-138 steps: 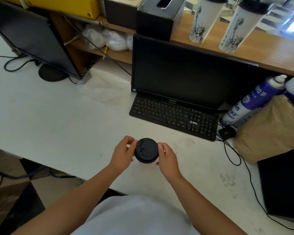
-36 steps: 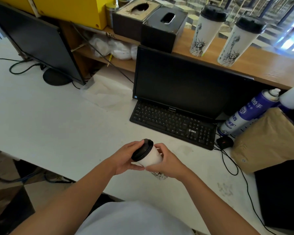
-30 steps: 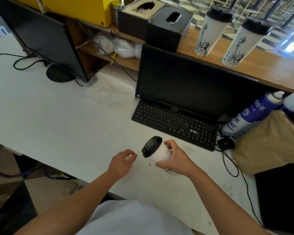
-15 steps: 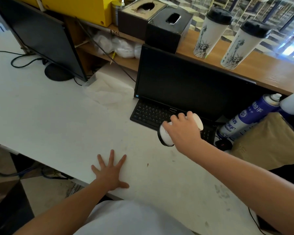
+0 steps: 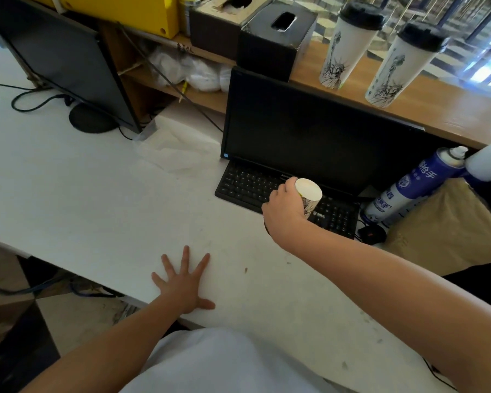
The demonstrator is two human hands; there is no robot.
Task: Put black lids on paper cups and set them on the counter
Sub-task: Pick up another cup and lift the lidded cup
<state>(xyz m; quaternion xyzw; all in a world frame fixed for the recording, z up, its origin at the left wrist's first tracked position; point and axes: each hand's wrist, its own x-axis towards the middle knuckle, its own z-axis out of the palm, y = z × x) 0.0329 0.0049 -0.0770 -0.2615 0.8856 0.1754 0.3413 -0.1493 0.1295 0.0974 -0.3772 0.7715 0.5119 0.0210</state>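
Note:
My right hand (image 5: 284,214) grips a white paper cup (image 5: 309,195) above the keyboard. The cup is tilted so its white base faces the camera, and its black lid is almost hidden behind my hand. My left hand (image 5: 183,282) lies flat on the white desk (image 5: 82,199), fingers spread, holding nothing. Two tall white cups with black lids stand upright on the wooden counter (image 5: 442,109) at the back right, one cup (image 5: 345,46) to the left of the other cup (image 5: 400,63).
A black monitor (image 5: 309,134) and keyboard (image 5: 247,185) stand between my hand and the counter. A blue spray can (image 5: 411,185) and a brown paper bag (image 5: 448,225) are at the right. Tissue boxes (image 5: 272,35) sit left of the cups. A second monitor (image 5: 63,61) is at the left.
My left hand let go of the lidded cup and went flat on the desk. My right hand carried the cup up and forward over the keyboard, turning its base toward the camera.

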